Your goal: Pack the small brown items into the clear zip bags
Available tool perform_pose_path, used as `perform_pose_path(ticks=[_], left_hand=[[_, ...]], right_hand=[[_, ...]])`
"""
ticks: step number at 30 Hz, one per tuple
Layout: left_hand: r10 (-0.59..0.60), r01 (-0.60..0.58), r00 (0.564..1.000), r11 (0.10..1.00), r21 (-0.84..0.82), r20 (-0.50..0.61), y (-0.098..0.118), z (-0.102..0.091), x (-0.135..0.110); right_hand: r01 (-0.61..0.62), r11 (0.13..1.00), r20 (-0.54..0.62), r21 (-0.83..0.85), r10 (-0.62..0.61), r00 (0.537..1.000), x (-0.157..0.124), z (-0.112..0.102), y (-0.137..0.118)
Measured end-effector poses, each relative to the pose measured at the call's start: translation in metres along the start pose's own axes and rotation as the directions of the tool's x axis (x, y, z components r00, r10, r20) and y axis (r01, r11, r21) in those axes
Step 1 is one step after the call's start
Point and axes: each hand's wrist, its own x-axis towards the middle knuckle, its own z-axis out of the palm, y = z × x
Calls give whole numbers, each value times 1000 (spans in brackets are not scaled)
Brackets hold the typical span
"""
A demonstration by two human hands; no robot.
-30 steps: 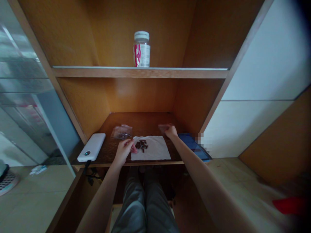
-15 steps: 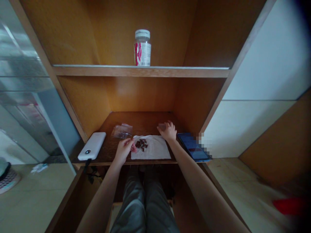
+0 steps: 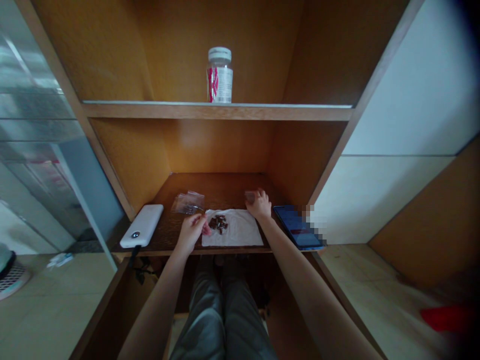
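My left hand (image 3: pixel 191 232) rests at the left edge of a white paper tissue (image 3: pixel 240 232), its fingertips pinched together beside a small heap of dark brown capsules (image 3: pixel 218 224). I cannot tell whether those fingertips hold anything. Behind that hand lies a transparent plastic bag (image 3: pixel 188 203) with something small and dark inside. My right hand (image 3: pixel 259 205) is at the tissue's far edge, its fingers curled over a small translucent plastic packet (image 3: pixel 249 196). The packet is partly hidden by those fingers.
A white power bank (image 3: pixel 141 226) with a cable lies left on the dark wooden shelf (image 3: pixel 225 187). A phone (image 3: pixel 298 228) lies to the right. Above stands a labelled jar (image 3: pixel 219 75) on a higher shelf. Wooden side walls enclose the space.
My right hand has moved slightly back toward me, with the packet under its fingers. My left hand has hardly moved, and the capsules stay in place.
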Motion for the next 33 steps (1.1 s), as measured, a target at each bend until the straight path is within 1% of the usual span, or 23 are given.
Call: perform_pose_path(ticks=[11,19,21,23,25,26,27,28,29,31,33], left_hand=[[-6,6,1000,1000,-14,-19,3,2,0],[31,-31,998,1000,0,-46,5,3,-2],[59,-62,994,998,-31,-96,4,1,-1],[109,-116,976,993,-26,-187,4,-3,4],[202,-187,939,979,78,-279,6,-10,11],[258,-220,918,963,154,-302,8,-14,15],[328,-258,901,931,257,-284,10,-18,20],[404,-296,881,876,380,-244,14,-22,25],[462,-327,872,796,510,-163,17,-25,31],[487,-345,873,585,734,22,21,-30,40],[441,-367,878,377,850,183,23,-33,47]], right_hand=[[11,1000,27,12,-12,1000,4,4,2],[4,1000,14,24,-4,1000,2,3,2],[-1,1000,13,24,1,1000,2,3,3],[-5,1000,8,18,4,1000,3,4,2],[6,1000,-15,11,-5,1000,3,4,2],[21,1000,-35,9,-21,999,2,4,1],[44,999,-58,10,-44,997,2,4,1],[74,997,-85,13,-72,994,2,4,0],[108,994,-110,18,-105,988,2,4,0],[173,984,-149,33,-166,975,2,4,1],[220,974,-174,55,-207,963,3,5,2]])
